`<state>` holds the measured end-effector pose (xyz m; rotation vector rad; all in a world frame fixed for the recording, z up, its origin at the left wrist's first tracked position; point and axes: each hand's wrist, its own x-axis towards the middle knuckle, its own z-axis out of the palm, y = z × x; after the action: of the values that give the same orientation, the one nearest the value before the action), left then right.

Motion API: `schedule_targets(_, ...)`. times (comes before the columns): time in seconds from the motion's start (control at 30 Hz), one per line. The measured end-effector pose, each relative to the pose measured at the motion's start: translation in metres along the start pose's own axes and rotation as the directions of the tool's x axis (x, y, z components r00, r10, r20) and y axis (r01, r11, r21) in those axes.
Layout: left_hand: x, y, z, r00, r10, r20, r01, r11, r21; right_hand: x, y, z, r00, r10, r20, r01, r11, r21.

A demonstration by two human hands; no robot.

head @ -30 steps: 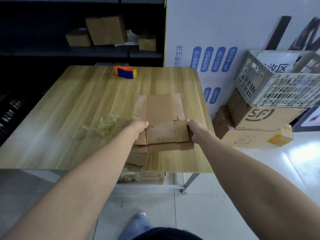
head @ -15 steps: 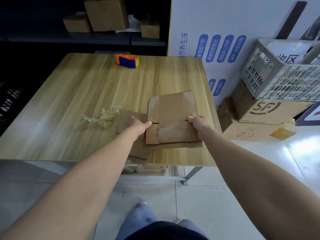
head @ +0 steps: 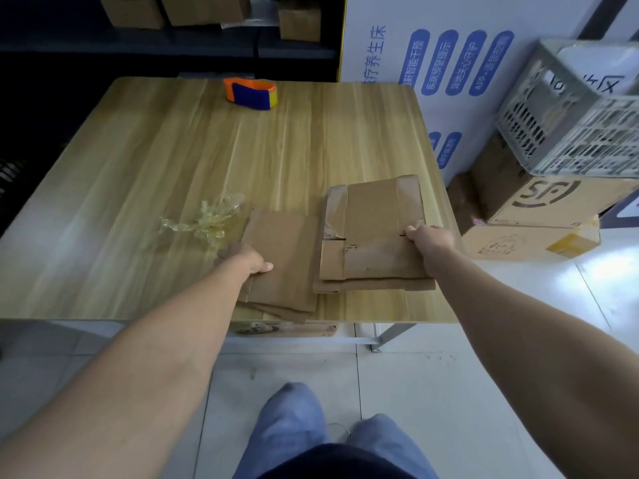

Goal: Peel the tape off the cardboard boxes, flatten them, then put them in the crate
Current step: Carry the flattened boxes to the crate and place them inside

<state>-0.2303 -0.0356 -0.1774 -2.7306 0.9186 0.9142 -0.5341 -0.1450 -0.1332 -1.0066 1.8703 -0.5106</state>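
My right hand (head: pixel 430 240) has its fingers closed on the right edge of a flat box (head: pixel 373 233), at the near right corner of the surface (head: pixel 173 150). My left hand (head: pixel 247 259) pinches a second flat box (head: pixel 287 257) just beside it. Peeled tape (head: pixel 207 219) lies to the left. The crate (head: pixel 567 133) sits tilted on cartons (head: pixel 539 209) at the right; what is in it I cannot tell.

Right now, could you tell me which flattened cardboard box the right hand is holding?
The flattened box with visible flaps, nearest the table's right edge; the right hand grips it. The left hand holds the plainer flattened box.
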Motion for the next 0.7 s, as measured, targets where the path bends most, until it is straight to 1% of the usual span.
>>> schedule_targets(0.07, 0.002, 0.001, 0.001, 1.000, -0.018, 0.022, 0.017, 0.999, 0.045, -0.001, 0.000, 0.002, 1.000, 0.012, 0.001, -0.012, 1.000, 0.022)
schedule_targets(0.2, -0.003, 0.003, 0.003, 0.998, -0.067, 0.012, 0.067, 0.997, -0.034, -0.003, -0.003, -0.004, 1.000, 0.006, -0.020, -0.006, 1.000, 0.014)
schedule_targets(0.3, -0.006, 0.004, -0.001, 0.999, -0.042, 0.025, 0.044, 0.996, -0.081, -0.006, -0.008, -0.013, 0.999, -0.024, -0.049, 0.025, 0.999, 0.024)
schedule_targets(0.4, -0.008, 0.003, -0.009, 0.999, 0.007, 0.044, -0.002, 0.994, -0.111, -0.012, -0.011, -0.019, 0.997, -0.052, -0.064, 0.050, 0.998, -0.040)
schedule_targets(0.5, -0.015, 0.002, -0.017, 0.998, 0.029, 0.058, -0.027, 0.999, -0.045, -0.020, -0.013, -0.025, 0.996, -0.023, -0.087, 0.022, 1.000, -0.011)
schedule_targets(0.63, -0.024, 0.000, -0.028, 0.991, 0.106, 0.079, -0.117, 0.983, 0.144, -0.029, -0.017, -0.028, 0.995, -0.025, -0.095, 0.025, 1.000, -0.001)
schedule_targets(0.67, -0.026, -0.001, -0.030, 0.988, 0.127, 0.091, -0.141, 0.976, 0.169, -0.031, -0.018, -0.028, 0.995, -0.031, -0.097, 0.031, 1.000, -0.002)
schedule_targets(0.7, -0.025, -0.002, -0.031, 0.984, 0.140, 0.113, -0.157, 0.975, 0.159, -0.031, -0.018, -0.027, 0.994, -0.038, -0.100, 0.038, 0.999, 0.002)
